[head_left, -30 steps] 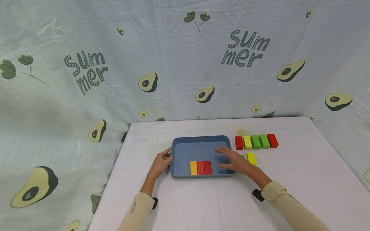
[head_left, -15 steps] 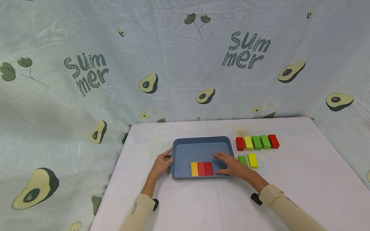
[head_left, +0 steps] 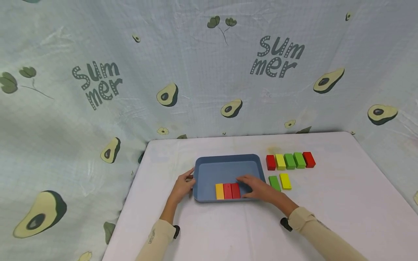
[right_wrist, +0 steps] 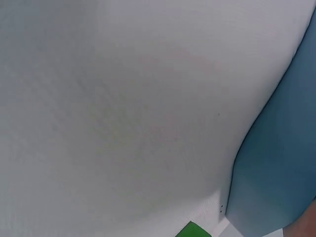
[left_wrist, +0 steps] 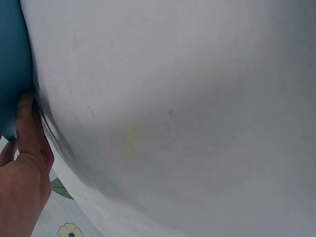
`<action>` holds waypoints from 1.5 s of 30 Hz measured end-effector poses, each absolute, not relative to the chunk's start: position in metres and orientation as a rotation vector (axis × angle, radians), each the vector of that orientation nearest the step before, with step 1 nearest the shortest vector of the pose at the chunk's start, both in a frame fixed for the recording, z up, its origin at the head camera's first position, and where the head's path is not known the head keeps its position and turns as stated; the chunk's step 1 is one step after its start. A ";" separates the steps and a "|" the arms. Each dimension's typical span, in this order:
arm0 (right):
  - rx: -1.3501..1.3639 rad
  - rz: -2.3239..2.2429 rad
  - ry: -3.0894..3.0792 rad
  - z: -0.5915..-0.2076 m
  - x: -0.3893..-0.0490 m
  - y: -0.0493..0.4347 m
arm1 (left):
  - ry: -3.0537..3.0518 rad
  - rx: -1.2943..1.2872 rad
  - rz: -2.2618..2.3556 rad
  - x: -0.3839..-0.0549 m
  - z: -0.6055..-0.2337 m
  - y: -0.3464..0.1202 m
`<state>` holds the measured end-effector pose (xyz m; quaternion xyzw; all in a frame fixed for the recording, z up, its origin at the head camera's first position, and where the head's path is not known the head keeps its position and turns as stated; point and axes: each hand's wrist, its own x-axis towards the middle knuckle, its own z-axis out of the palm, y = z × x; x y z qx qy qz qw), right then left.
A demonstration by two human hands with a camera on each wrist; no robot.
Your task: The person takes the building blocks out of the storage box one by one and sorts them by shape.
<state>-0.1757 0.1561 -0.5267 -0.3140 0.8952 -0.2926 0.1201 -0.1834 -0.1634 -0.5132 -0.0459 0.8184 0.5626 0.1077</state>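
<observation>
R hand (head_left: pixel 257 188) hangs wide-spread by rightmost red block (head_left: pixel 236 191) in blue-grey tray (head_left: pixel 222 173) — L hand (head_left: pixel 181 187), fingers extended, touches L rim (head_left: pixel 195 195).

A shallow blue-grey tray (head_left: pixel 225 169), its left side against the left hand (head_left: pixel 183 185), holds one orange-yellow block (head_left: pixel 220 191) and two red blocks (head_left: pixel 228 191), lying side by side at its near wall, the right hand (head_left: pixel 259 188) just beside them.

Head view looks forward and down from well back — wrist views, close in, share its tray (head_left: pixel 225 172).
</observation>
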 end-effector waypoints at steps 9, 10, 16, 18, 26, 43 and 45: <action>-0.900 -0.832 2.623 -0.530 -0.176 0.154 | 2.418 -0.124 1.671 -0.184 -0.519 -0.163; -0.898 -0.829 2.627 -0.531 -0.177 0.154 | 2.415 -0.122 1.675 -0.184 -0.519 -0.163; -0.891 -0.814 2.633 -0.534 -0.178 0.154 | 2.404 -0.134 1.683 -0.184 -0.519 -0.164; -0.891 -0.812 2.635 -0.533 -0.177 0.153 | 2.406 -0.142 1.683 -0.184 -0.521 -0.164; -0.878 -0.797 2.651 -0.530 -0.176 0.152 | 2.365 -0.093 1.702 -0.171 -0.488 -0.158; -0.956 -0.728 2.713 -0.537 -0.178 0.150 | 2.396 -0.111 1.702 -0.167 -0.482 -0.156; -0.934 -0.745 2.708 -0.537 -0.178 0.150 | 2.400 -0.099 1.701 -0.166 -0.481 -0.155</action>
